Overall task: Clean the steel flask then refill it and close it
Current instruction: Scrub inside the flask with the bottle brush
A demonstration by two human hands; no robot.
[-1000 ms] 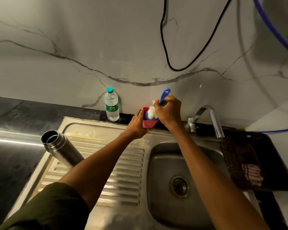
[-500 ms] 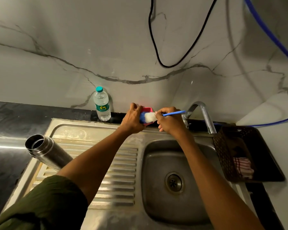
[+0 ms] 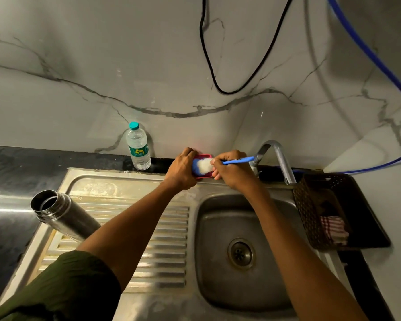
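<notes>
From the head view, a small red container (image 3: pixel 203 166) is gripped by the left hand (image 3: pixel 181 169) at the back edge of the sink (image 3: pixel 241 293), its fingers curled closed around the left side, while a blue-handled brush (image 3: pixel 237 160) is pinched in the closed fingers of the right hand (image 3: pixel 233 171), its white bristle head lying in the container. The steel flask (image 3: pixel 63 216) is seen standing uncapped on the ribbed drainboard (image 3: pixel 162 239) at the left, well apart from both hands and partly hidden behind the left forearm. A capped plastic water bottle (image 3: pixel 137 147) is set against the marble wall, and a dark basket (image 3: pixel 320 212) is placed right of the tap (image 3: pixel 278 158).
</notes>
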